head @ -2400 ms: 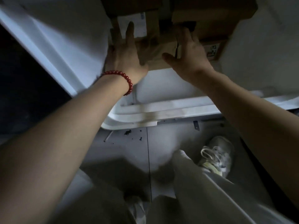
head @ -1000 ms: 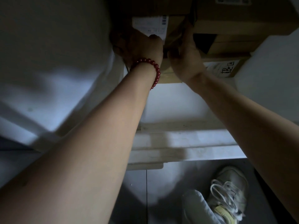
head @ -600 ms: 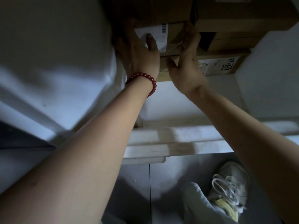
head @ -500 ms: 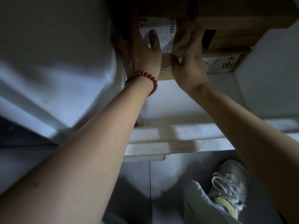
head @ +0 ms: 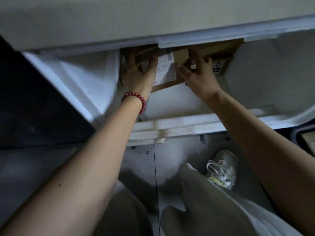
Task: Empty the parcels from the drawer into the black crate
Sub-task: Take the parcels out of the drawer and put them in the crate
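Observation:
A brown cardboard parcel (head: 166,70) with a white shipping label lies at the back of the open white drawer (head: 179,126). My left hand (head: 138,77), with a red bead bracelet at the wrist, grips the parcel's left end, fingers spread and thumb by the label. My right hand (head: 199,77) holds its right end with curled fingers. Another parcel (head: 219,67) with black writing on it sits behind and to the right, partly under the cabinet top. A dark-rimmed container (head: 306,142), perhaps the black crate, shows at the right edge.
The white cabinet top (head: 153,23) overhangs the back of the drawer and hides the parcels' far sides. A dark panel (head: 25,99) fills the left. My legs and a white shoe (head: 223,167) are on the grey tiled floor below the drawer front.
The view has pulled back and tilted down, so the cabinet top and the drawer front now show. Both hands have shifted on the labelled parcel, which has come nearer the drawer front.

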Motion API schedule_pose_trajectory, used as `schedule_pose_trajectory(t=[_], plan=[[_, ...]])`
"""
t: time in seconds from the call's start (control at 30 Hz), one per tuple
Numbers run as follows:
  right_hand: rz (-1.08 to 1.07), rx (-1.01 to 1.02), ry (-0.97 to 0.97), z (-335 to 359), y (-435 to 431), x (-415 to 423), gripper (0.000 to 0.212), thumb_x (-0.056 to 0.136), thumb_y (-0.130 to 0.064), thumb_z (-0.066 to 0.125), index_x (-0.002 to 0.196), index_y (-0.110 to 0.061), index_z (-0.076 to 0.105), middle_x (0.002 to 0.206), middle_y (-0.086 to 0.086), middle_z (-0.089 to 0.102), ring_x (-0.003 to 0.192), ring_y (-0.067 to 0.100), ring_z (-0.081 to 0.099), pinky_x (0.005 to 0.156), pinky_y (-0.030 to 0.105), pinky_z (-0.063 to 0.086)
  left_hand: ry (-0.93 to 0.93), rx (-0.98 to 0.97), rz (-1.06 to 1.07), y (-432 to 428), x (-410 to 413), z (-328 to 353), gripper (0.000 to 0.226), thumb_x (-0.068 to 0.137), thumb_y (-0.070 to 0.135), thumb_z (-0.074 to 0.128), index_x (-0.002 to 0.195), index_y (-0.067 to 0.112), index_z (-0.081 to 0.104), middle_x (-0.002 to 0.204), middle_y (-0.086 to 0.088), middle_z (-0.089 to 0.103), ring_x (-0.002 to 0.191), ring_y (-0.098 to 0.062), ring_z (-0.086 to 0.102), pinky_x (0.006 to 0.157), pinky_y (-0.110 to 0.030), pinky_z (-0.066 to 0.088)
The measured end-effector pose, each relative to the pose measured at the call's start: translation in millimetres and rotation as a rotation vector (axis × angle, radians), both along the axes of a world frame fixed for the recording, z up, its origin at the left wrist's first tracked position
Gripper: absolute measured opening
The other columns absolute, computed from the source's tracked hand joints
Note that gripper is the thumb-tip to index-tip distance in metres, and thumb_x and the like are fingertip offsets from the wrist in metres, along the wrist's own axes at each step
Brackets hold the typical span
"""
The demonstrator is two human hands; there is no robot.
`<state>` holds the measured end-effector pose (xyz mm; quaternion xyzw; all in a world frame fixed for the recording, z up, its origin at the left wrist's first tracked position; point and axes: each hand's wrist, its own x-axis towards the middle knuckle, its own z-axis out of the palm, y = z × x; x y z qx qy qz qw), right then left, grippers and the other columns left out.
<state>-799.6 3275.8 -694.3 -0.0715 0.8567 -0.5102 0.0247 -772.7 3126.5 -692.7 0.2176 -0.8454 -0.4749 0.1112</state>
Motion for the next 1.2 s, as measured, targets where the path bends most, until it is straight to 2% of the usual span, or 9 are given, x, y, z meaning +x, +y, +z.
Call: schedule_pose_trajectory(t=[0.17,0.37,0.5,0.57,0.63,0.77,1.0,1.1,1.2], plan=[[-0.052,-0.093,-0.051,11.6,14.8,36.3,0.051,0.092,-0.035,0.061,0.138,-0.024,0.041,0.101,-0.011,0.043,0.129,0.031,0.04,0.111,0.045,0.035,-0.053,0.254,0.041,18.0,40.6,10.7,0.065,0.083,0.055,0.062,0.138,0.024,0.045,0.132,0.0,0.057,0.119,-0.021,0.055,0.096,-0.031,0.045],[-0.145,-0.372,-0.17,23.2,34.8,85.5,0.041,0.089,-0.037,0.065,0.115,-0.024,0.036,0.131,0.009,0.054,0.12,0.023,0.055,0.102,0.043,0.047,-0.054,0.311,-0.022,42.6,90.8,27.8,0.08,0.079,0.054,0.068,0.145,0.023,0.032,0.123,0.01,0.049,0.11,-0.011,0.049,0.088,-0.027,0.04],[-0.177,-0.497,-0.255,23.6,54.9,119.4,0.037,0.09,-0.043,0.063,0.112,-0.024,0.039,0.114,-0.003,0.059,0.077,-0.012,0.063,0.061,0.015,0.053,0.023,0.36,-0.084,53.3,116.3,37.7,0.068,0.079,0.048,0.071,0.135,0.033,0.034,0.122,0.009,0.059,0.107,-0.008,0.058,0.086,-0.023,0.043],[-0.22,-0.537,-0.27,23.0,65.0,132.9,0.037,0.09,-0.041,0.062,0.114,-0.024,0.04,0.111,-0.007,0.058,0.068,-0.015,0.06,0.052,0.012,0.049,0.058,0.368,-0.127,57.4,123.2,43.6,0.056,0.08,0.044,0.071,0.124,0.039,0.037,0.11,0.013,0.064,0.093,0.004,0.062,0.075,-0.015,0.048],[-0.243,-0.583,-0.269,24.7,72.3,143.9,0.033,0.09,-0.041,0.062,0.111,-0.028,0.041,0.113,-0.007,0.059,0.076,-0.01,0.062,0.054,0.014,0.049,0.068,0.349,-0.162,62.9,125.3,46.5,0.051,0.08,0.041,0.073,0.118,0.042,0.038,0.107,0.013,0.064,0.089,0.006,0.063,0.073,-0.013,0.05],[-0.283,-0.576,-0.247,24.7,80.2,154.9,0.026,0.089,-0.045,0.061,0.102,-0.037,0.041,0.119,-0.008,0.059,0.089,0.004,0.06,0.067,0.026,0.049,0.036,0.299,-0.15,72.3,123.0,48.8,0.063,0.077,0.042,0.075,0.127,0.032,0.038,0.12,0.004,0.06,0.106,-0.013,0.059,0.084,-0.026,0.046],[-0.252,-0.58,-0.278,16.1,80.1,153.2,0.028,0.088,-0.038,0.064,0.107,-0.04,0.043,0.122,-0.015,0.057,0.103,0.005,0.058,0.081,0.034,0.051,-0.043,0.279,-0.212,55.9,122.8,41.9,0.089,0.071,0.044,0.079,0.142,0.028,0.029,0.135,0.006,0.047,0.113,-0.011,0.05,0.087,-0.022,0.042],[-0.214,-0.549,-0.272,14.1,79.8,150.8,0.051,0.082,-0.04,0.068,0.125,-0.039,0.041,0.129,-0.016,0.055,0.11,0.007,0.056,0.087,0.037,0.048,-0.12,0.282,-0.266,46.7,119.5,36.2,0.093,0.069,0.045,0.08,0.144,0.029,0.029,0.141,0.005,0.045,0.125,-0.015,0.046,0.102,-0.036,0.041],[-0.184,-0.52,-0.262,12.7,77.0,148.1,0.073,0.069,-0.046,0.066,0.136,-0.039,0.037,0.126,-0.02,0.055,0.111,0.0,0.055,0.081,0.026,0.045,-0.137,0.298,-0.296,45.3,118.8,26.1,0.073,0.069,0.045,0.08,0.132,0.033,0.043,0.114,0.018,0.062,0.109,-0.004,0.057,0.082,-0.02,0.044]])
